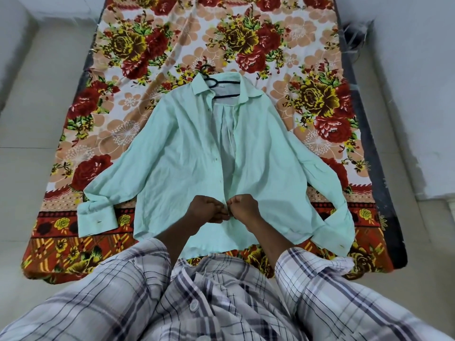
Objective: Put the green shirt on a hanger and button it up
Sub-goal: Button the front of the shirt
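The pale green shirt [177,166] lies face up on a floral bedsheet, sleeves spread to both sides. A black hanger [213,82] sits inside the collar, its hook poking out past the collar at the far end. The front stands open from the collar down to my hands, showing the inner back panel. My left hand [208,209] pinches the left front edge low on the placket. My right hand [243,207] pinches the right front edge, touching the left hand. The two edges meet between my fingers; any button there is hidden.
The floral bedsheet [138,45] covers a low mattress on a pale tiled floor [32,99]. A dark mattress edge [369,134] shows along the right side. White walls stand at left and right. My plaid sleeves fill the bottom of the view.
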